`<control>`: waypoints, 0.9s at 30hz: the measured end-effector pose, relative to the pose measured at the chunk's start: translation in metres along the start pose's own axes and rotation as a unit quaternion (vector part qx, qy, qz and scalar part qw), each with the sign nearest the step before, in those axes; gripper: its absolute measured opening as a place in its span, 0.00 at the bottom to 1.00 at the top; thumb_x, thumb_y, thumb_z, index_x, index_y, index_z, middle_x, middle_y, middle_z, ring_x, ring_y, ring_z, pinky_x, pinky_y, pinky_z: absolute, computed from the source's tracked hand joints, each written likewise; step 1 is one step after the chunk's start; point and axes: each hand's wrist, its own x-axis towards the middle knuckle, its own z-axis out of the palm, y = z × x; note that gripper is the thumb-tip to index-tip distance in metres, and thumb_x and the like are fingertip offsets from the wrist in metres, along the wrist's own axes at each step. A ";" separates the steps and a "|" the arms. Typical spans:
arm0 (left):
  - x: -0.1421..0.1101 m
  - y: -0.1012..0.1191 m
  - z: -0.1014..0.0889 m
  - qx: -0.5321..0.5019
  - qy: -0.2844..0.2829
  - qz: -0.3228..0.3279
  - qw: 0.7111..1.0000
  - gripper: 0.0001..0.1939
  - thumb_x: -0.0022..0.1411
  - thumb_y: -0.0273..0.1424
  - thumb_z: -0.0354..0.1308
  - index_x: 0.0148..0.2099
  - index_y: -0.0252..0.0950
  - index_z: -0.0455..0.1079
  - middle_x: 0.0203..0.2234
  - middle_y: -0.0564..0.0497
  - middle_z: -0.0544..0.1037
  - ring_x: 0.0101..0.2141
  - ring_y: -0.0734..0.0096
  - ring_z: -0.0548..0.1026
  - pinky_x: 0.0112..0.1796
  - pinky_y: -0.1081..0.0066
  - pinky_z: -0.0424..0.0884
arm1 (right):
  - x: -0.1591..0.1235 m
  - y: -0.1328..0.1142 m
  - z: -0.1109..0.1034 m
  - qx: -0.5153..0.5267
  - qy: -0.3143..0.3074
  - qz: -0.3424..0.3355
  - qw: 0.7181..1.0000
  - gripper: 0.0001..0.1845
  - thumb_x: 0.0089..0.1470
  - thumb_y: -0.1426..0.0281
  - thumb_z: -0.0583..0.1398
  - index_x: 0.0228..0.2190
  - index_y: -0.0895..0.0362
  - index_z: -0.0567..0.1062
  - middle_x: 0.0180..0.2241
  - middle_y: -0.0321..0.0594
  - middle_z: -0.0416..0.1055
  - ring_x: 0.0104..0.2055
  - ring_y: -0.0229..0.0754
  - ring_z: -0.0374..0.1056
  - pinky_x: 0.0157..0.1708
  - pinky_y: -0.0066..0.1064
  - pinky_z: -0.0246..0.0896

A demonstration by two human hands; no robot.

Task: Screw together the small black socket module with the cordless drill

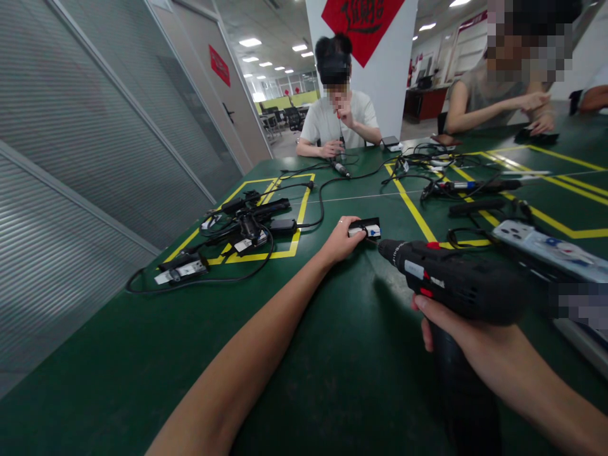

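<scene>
In the middle of the green table, my left hand grips a small black and white part with a blue spot on it, holding it against the tabletop. My right hand is wrapped around the handle of a black cordless drill with red accents. The drill points left, and its thin bit reaches the near side of the part beside my left fingertips. Whether the bit sits in a screw is too small to tell.
Black devices and cables lie at left inside yellow tape. A black part with a white label sits nearer. At right are a soldering-iron-like tool and a plastic-wrapped package. Two people work across the table.
</scene>
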 end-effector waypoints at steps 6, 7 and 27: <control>0.000 0.001 0.000 0.004 0.000 -0.011 1.000 0.21 0.60 0.36 0.53 0.54 0.33 0.63 0.47 0.44 0.69 0.48 0.65 0.68 0.52 0.66 0.64 | 0.004 0.006 0.004 -0.018 0.013 -0.026 0.999 0.23 0.52 0.53 0.58 0.13 0.51 0.71 0.17 0.36 0.73 0.23 0.40 0.68 0.30 0.33 0.63; 0.000 0.001 0.000 0.002 -0.001 -0.012 1.000 0.21 0.60 0.36 0.53 0.54 0.32 0.63 0.47 0.44 0.69 0.48 0.65 0.68 0.52 0.66 0.64 | 0.005 0.008 0.004 -0.017 0.008 -0.034 0.999 0.23 0.52 0.54 0.58 0.13 0.51 0.71 0.17 0.36 0.73 0.23 0.40 0.69 0.30 0.33 0.63; 0.003 -0.002 0.002 0.003 0.014 -0.020 1.000 0.22 0.63 0.42 0.51 0.52 0.32 0.65 0.48 0.43 0.70 0.49 0.64 0.69 0.52 0.65 0.64 | 0.012 0.005 -0.017 -0.095 -0.023 -0.049 0.994 0.21 0.51 0.51 0.57 0.18 0.52 0.71 0.18 0.36 0.71 0.22 0.41 0.67 0.27 0.35 0.61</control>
